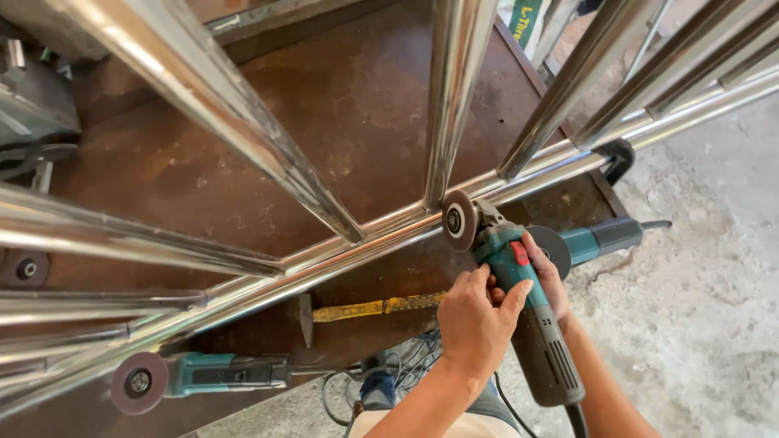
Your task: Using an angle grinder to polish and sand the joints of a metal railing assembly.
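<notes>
Both my hands grip a teal and grey angle grinder (pixel 527 316). My left hand (pixel 475 320) wraps its body from the left; my right hand (pixel 550 280) holds it from the right, mostly hidden behind the tool. The grinder's brown disc (pixel 458 219) sits against the joint where an upright shiny steel tube (pixel 450 97) meets the long horizontal rail (pixel 341 251) of a stainless steel frame. The frame lies on a rusty brown metal table (pixel 357 105).
A second teal grinder (pixel 207 375) lies at the table's front left, a third (pixel 596 239) at the right edge behind my hands. A hammer with a yellow handle (pixel 373 308) rests under the rail. Cables (pixel 406 365) hang below. Concrete floor (pixel 706 308) lies to the right.
</notes>
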